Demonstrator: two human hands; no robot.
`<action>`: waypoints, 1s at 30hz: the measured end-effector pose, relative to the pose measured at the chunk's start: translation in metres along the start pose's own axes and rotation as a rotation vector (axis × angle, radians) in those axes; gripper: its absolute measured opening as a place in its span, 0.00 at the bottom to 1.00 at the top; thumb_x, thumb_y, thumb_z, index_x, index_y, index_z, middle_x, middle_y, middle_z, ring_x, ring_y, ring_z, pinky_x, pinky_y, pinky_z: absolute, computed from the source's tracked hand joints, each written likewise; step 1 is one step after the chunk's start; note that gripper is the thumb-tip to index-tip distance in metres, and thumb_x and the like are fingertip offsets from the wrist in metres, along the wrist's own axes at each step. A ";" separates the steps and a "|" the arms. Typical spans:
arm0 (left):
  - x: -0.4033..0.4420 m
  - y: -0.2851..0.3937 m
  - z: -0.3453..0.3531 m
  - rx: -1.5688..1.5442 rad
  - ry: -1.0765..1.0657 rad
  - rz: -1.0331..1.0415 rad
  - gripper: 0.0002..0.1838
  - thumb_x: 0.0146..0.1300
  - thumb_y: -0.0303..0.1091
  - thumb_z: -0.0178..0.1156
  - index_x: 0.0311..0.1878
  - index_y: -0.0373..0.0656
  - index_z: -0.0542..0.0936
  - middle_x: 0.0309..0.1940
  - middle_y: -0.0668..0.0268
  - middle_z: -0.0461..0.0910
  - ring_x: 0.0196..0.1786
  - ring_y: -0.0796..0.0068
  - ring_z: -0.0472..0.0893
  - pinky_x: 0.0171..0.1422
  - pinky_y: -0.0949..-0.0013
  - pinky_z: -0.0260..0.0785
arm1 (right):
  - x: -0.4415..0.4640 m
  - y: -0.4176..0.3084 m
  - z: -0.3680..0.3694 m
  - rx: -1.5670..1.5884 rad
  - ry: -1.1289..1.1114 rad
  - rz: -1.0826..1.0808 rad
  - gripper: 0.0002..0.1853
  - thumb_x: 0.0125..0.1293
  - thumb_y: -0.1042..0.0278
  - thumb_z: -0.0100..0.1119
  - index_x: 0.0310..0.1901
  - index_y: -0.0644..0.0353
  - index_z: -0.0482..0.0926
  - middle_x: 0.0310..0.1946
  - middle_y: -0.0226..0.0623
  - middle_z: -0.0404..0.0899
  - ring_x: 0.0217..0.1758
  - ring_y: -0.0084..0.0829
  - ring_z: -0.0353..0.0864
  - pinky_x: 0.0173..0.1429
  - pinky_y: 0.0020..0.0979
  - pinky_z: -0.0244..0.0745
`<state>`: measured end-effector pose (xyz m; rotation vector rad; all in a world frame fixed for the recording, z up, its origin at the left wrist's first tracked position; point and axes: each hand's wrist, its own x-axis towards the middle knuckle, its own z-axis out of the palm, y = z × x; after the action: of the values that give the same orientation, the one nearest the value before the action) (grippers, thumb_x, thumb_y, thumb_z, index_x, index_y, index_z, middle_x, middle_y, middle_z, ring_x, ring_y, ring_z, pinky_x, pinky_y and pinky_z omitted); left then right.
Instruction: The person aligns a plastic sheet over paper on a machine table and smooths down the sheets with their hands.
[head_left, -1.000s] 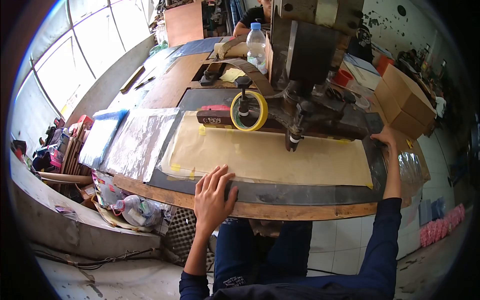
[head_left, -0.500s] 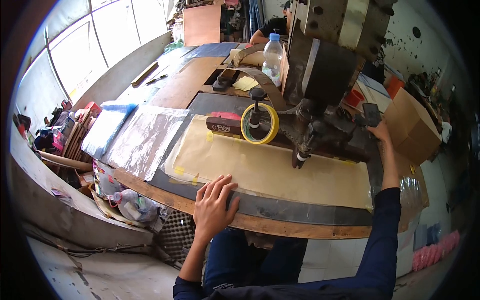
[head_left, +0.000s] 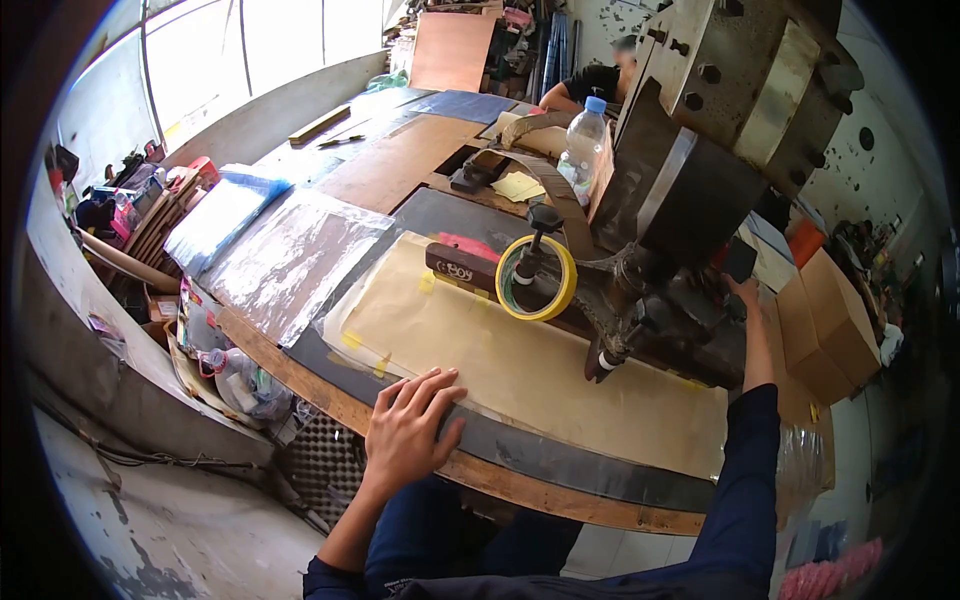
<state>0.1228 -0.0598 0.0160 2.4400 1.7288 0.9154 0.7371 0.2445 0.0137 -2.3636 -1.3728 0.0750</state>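
My left hand (head_left: 412,425) lies with fingers spread on the near left edge of a tan paper sheet (head_left: 500,375) and the dark board (head_left: 560,450) below it. Yellow tape pieces mark the sheet's left side. Across its far side runs a dark bar (head_left: 462,264) belonging to a heavy press-like machine (head_left: 680,200). A roll of yellow tape (head_left: 571,280) hangs on a knob of that machine. At the machine's right, my right hand (head_left: 742,292) is closed by a black rectangular block (head_left: 740,258); its fingertips are partly hidden, so what they grip is unclear.
Clear plastic sheets (head_left: 290,255) lie on the left of the table. A water bottle (head_left: 583,145) stands behind the machine, and a cardboard box (head_left: 828,320) is at right. Another person (head_left: 590,88) sits at the back. The table's wooden edge (head_left: 560,502) runs before me.
The whole view has tilted and shifted, so the machine appears larger and lower right. My left hand stays on the sheet's edge. My right hand remains by the black block.
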 end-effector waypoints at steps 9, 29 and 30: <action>-0.002 -0.002 0.001 0.036 -0.030 0.003 0.17 0.57 0.42 0.57 0.50 0.51 0.75 0.57 0.69 0.72 0.63 0.70 0.69 0.65 0.61 0.56 | -0.011 -0.013 0.004 -0.065 0.042 0.025 0.61 0.39 0.25 0.64 0.57 0.82 0.60 0.58 0.68 0.62 0.61 0.56 0.66 0.55 0.48 0.69; -0.003 -0.005 0.003 0.076 -0.047 0.121 0.21 0.60 0.43 0.54 0.57 0.57 0.74 0.62 0.71 0.69 0.66 0.68 0.65 0.68 0.59 0.52 | -0.115 -0.026 -0.104 0.129 -0.070 -0.055 0.37 0.63 0.48 0.54 0.67 0.61 0.55 0.57 0.56 0.69 0.43 0.42 0.81 0.25 0.41 0.77; -0.003 -0.005 0.002 0.051 -0.085 0.104 0.21 0.61 0.44 0.53 0.59 0.59 0.73 0.64 0.72 0.67 0.67 0.68 0.64 0.70 0.58 0.49 | -0.147 -0.024 -0.116 0.202 -0.007 -0.110 0.34 0.64 0.49 0.52 0.66 0.61 0.58 0.57 0.54 0.70 0.45 0.41 0.80 0.32 0.40 0.76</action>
<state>0.1186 -0.0599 0.0113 2.5815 1.6321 0.7725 0.6704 0.0945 0.1066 -2.1210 -1.4251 0.1821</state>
